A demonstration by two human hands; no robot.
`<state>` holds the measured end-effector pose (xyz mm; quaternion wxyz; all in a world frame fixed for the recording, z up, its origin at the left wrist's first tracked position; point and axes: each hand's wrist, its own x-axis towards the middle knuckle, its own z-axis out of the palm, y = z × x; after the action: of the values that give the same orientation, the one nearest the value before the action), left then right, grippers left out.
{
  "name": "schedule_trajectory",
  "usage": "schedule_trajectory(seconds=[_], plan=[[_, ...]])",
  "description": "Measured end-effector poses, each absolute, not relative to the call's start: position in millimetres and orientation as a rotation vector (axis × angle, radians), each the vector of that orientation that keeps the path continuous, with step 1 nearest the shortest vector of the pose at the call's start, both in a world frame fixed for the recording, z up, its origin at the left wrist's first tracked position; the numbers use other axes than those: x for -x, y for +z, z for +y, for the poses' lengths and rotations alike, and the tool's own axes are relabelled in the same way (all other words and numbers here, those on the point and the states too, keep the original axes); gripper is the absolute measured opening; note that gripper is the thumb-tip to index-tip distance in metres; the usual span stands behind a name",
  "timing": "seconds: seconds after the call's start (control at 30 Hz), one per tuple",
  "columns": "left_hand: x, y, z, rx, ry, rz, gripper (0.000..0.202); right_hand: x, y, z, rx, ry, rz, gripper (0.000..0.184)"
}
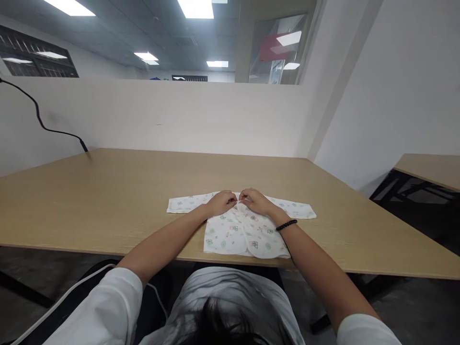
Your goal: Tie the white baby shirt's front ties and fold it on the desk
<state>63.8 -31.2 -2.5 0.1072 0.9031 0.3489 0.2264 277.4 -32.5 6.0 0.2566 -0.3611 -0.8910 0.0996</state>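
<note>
A small white baby shirt (230, 235) with a printed pattern lies spread on the table, front side up, its two sleeves stretched out left and right. Both of my hands are at its neckline, close together. My left hand (222, 202) has its fingers pinched on the collar edge. Opposite it, my right hand (256, 200) pinches the other side of the collar, with a dark beaded bracelet (286, 224) on that wrist. The front edges overlap down the middle below my fingers. Any fastener between the fingertips is too small to make out.
The wooden table (125, 191) reaches to a low white partition (201, 117) at the back. A black cable (61, 132) hangs at the left. Another table (431, 167) stands to the right, beside a white wall (402, 96).
</note>
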Motion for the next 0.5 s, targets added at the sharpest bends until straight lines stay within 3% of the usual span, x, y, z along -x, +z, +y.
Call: schedule_trajectory(seconds=[0.5], plan=[[-72.3, 1.4, -41.6, -2.592, 0.704, 1.178, 0.017, -275.1, -2.2, -28.4, 0.991, 0.179, -2.406, 0.008]])
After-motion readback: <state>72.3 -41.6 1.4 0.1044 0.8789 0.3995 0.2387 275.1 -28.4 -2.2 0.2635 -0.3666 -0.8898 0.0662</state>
